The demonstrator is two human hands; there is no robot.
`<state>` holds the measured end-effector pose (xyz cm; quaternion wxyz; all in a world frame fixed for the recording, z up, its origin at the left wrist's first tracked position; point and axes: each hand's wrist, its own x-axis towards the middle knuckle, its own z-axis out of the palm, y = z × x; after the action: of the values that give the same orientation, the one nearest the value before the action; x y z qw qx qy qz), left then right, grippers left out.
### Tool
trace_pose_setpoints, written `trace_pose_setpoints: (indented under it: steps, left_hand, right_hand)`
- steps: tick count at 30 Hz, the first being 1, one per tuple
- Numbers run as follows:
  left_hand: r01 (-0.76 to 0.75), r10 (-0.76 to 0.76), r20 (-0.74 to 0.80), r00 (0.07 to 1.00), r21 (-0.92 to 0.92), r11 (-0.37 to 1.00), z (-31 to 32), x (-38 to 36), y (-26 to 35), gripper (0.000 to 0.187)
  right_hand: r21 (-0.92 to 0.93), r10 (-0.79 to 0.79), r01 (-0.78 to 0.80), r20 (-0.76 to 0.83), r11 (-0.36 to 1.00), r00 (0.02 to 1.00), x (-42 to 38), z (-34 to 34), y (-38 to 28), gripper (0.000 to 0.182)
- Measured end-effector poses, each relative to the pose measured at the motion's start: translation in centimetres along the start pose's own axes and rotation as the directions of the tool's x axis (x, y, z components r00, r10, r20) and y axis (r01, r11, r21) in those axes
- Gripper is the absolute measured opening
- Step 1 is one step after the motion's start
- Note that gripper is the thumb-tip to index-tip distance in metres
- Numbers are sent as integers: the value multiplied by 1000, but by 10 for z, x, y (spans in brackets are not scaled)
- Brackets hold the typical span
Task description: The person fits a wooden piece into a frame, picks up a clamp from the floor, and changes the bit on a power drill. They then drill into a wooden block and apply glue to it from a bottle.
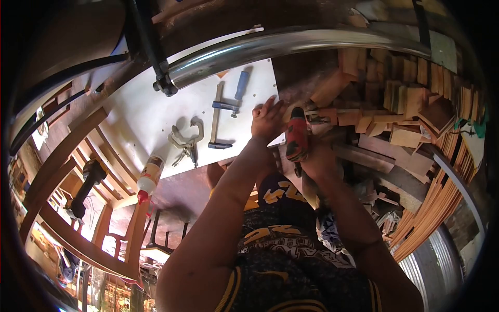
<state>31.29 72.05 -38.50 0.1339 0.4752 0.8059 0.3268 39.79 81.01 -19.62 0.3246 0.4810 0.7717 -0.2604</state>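
Observation:
My right hand (318, 158) is wrapped round the handle of a red and black cordless drill (297, 136), just past the right edge of a white board (140, 109). Close to the drill, my left hand (267, 120) lies on the board's right edge with its fingers stretched out. Left of that hand on the board are a bar clamp (217, 114) with a blue handle (241, 85) and a metal locking clamp (187, 141). The drill's tip and whatever it touches cannot be made out.
A glue bottle (150, 177) with a red cap and a dark power tool (88, 187) are by a curved wooden frame (86, 244) at left. Stacked wood offcuts (405, 104) and long thin strips (434, 192) fill the right. A shiny metal tube (296, 41) crosses above the board.

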Motion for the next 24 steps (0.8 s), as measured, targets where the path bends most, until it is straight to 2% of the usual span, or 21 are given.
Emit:
trace_pose_setpoints:
  steps: [1,3,5,7,10,12,13,15,16,18,19,20,21,22,23,24]
  left_hand:
    - [6,-6,-4,1000,20,1000,0,1,1,48]
    - [12,-12,2,1000,5,1000,1,-1,1,47]
    - [-31,28,33,999,91,995,5,-3,-3,61]
    - [-29,24,43,999,111,993,8,-5,-1,60]
    - [-55,51,30,998,186,981,21,-5,-10,59]
    - [-86,72,61,996,284,955,30,-13,-15,61]
    - [-97,84,59,995,289,952,20,-8,-10,61]
    - [11,-28,185,982,95,995,-2,0,3,62]
    - [5,-24,184,983,103,995,-8,2,6,62]
    - [71,-70,90,994,-15,997,-21,4,7,57]
    - [66,-66,92,994,1,998,-23,3,8,57]
    - [472,-413,230,881,-387,792,-22,2,13,54]
    - [730,-599,474,645,-612,302,-22,0,19,52]
    - [668,-598,546,586,-744,-24,-25,-2,26,54]
    - [589,-522,611,595,-774,-235,-30,-6,33,54]
    - [612,-556,604,571,-764,-202,-32,-9,41,55]
  right_hand:
    - [9,4,-3,-7,1000,1000,-1,3,4,44]
    - [24,-89,91,-75,996,993,-1,13,8,43]
    - [54,-51,54,-53,997,997,-7,14,10,44]
    - [81,-13,16,-36,997,999,-17,6,4,44]
    - [0,-88,88,-19,996,996,-39,2,0,40]
    - [219,-227,234,-60,947,972,-56,10,8,43]
    - [226,-227,237,-71,945,971,-63,13,16,43]
    - [226,-351,416,-279,881,894,-73,18,46,48]
    - [231,-354,422,-286,876,891,-79,21,61,48]
    - [573,-246,342,-240,745,939,-86,30,96,54]
    - [584,-252,349,-243,733,937,-89,34,114,54]
    - [648,-108,107,-39,754,993,-91,39,133,57]
    - [666,-44,-13,68,746,997,-89,53,153,59]
    - [668,21,-134,175,732,984,-86,68,173,61]
    - [958,-103,-224,245,181,964,-77,97,194,63]
    - [956,-180,-260,233,-139,956,-76,100,193,64]
